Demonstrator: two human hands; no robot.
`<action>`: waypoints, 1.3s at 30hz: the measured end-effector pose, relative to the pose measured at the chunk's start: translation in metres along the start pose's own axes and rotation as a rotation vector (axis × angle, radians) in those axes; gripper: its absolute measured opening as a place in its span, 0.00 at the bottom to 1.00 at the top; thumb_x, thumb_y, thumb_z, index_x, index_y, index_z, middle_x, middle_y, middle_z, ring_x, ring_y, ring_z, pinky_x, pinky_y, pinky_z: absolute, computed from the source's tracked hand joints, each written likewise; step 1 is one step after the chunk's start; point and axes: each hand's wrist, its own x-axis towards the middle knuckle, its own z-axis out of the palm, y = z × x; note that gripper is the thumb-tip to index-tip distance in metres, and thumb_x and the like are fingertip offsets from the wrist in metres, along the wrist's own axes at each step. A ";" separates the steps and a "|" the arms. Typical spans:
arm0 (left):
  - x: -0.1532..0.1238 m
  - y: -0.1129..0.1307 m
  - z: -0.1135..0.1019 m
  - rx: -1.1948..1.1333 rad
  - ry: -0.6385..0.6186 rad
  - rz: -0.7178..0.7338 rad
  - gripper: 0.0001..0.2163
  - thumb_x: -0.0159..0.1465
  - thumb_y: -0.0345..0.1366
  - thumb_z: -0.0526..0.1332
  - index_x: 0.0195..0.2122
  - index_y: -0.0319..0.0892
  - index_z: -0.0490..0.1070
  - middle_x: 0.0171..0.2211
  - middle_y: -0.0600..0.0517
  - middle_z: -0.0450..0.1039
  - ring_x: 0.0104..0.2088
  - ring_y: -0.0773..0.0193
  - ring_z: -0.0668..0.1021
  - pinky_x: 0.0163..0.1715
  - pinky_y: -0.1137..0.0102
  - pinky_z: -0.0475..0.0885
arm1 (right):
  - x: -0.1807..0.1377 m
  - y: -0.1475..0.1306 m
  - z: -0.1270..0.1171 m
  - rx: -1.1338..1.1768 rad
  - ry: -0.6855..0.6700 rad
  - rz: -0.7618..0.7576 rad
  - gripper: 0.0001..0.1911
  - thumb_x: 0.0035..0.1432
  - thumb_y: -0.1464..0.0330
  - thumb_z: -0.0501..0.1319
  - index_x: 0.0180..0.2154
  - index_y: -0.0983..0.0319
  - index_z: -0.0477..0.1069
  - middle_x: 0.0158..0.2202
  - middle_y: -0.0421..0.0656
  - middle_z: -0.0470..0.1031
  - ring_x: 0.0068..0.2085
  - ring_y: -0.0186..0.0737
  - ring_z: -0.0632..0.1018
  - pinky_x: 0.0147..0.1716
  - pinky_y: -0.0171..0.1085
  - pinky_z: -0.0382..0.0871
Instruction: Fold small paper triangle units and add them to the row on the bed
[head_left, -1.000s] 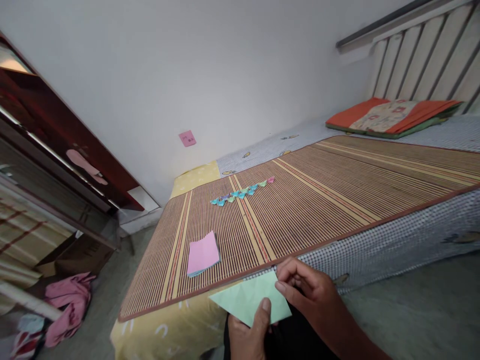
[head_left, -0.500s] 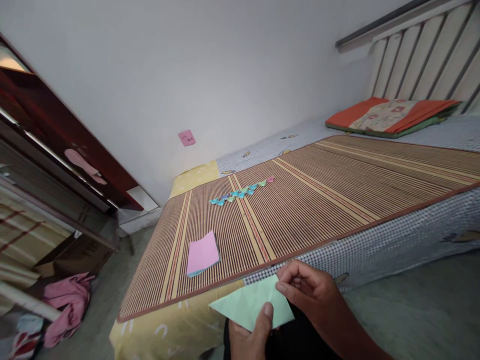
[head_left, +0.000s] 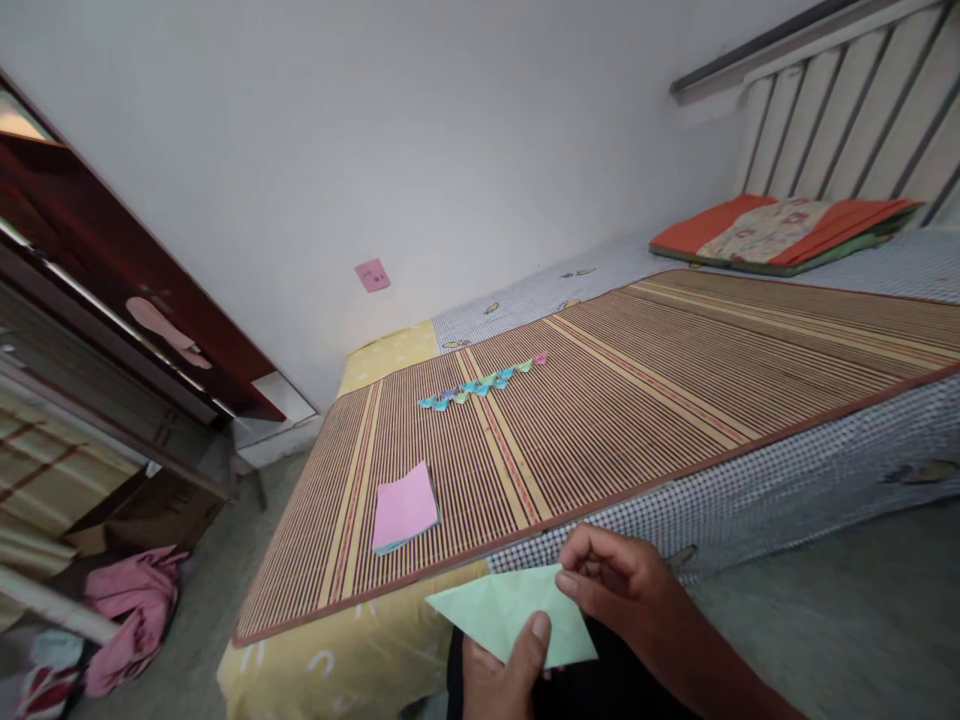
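Clasping folded green paper (head_left: pixel 491 603), the left grip (head_left: pixel 511 668) sits beside the right grip (head_left: pixel 628 585), which pinches the paper's corner, a pink paper stack (head_left: pixel 406 507) beyond both.

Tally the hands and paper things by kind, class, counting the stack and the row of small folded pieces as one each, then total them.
Hands (left hand, right hand): 2
Held green paper: 1
Pink-topped stack: 1
Row of small pieces: 1
Pink wall note: 1
Total: 6
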 end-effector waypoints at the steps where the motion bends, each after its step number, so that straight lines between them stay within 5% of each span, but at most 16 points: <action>1: 0.001 -0.002 -0.001 0.012 0.008 0.002 0.22 0.41 0.50 0.77 0.30 0.39 0.78 0.25 0.45 0.82 0.25 0.53 0.81 0.28 0.63 0.76 | 0.000 -0.001 0.000 -0.017 0.010 -0.008 0.12 0.60 0.61 0.63 0.29 0.60 0.67 0.23 0.34 0.59 0.25 0.33 0.62 0.25 0.33 0.58; 15: 0.004 -0.001 0.001 -0.064 -0.093 0.104 0.18 0.43 0.47 0.78 0.21 0.39 0.77 0.16 0.54 0.71 0.19 0.72 0.67 0.22 0.77 0.63 | 0.002 0.008 0.010 0.127 0.282 0.037 0.16 0.62 0.54 0.60 0.30 0.58 0.63 0.22 0.34 0.60 0.23 0.35 0.61 0.21 0.32 0.58; 19: 0.003 0.000 0.003 -0.143 -0.076 0.079 0.19 0.40 0.45 0.79 0.28 0.39 0.80 0.23 0.50 0.79 0.24 0.65 0.76 0.26 0.74 0.69 | 0.003 0.009 0.014 0.094 0.295 0.009 0.16 0.63 0.54 0.59 0.30 0.57 0.63 0.22 0.34 0.60 0.23 0.35 0.62 0.21 0.32 0.59; 27: 0.004 0.002 0.008 -0.164 -0.014 -0.012 0.20 0.42 0.44 0.79 0.31 0.35 0.82 0.30 0.40 0.84 0.31 0.50 0.84 0.36 0.63 0.78 | -0.001 0.019 0.031 -0.098 0.240 -0.173 0.15 0.66 0.57 0.56 0.31 0.59 0.64 0.25 0.36 0.64 0.26 0.36 0.68 0.25 0.33 0.65; 33: 0.003 0.007 0.009 -0.180 0.024 0.034 0.20 0.44 0.41 0.78 0.36 0.36 0.82 0.31 0.43 0.85 0.33 0.50 0.84 0.39 0.62 0.78 | 0.002 0.021 0.031 -0.169 0.221 -0.163 0.14 0.65 0.59 0.55 0.29 0.59 0.62 0.25 0.35 0.60 0.26 0.35 0.65 0.25 0.33 0.62; 39: 0.007 0.012 0.007 -0.329 0.069 -0.006 0.32 0.45 0.37 0.78 0.53 0.40 0.76 0.34 0.47 0.84 0.40 0.50 0.84 0.44 0.61 0.76 | 0.002 0.015 0.030 -0.073 -0.105 0.028 0.13 0.61 0.62 0.58 0.28 0.59 0.59 0.24 0.33 0.56 0.27 0.34 0.63 0.27 0.33 0.59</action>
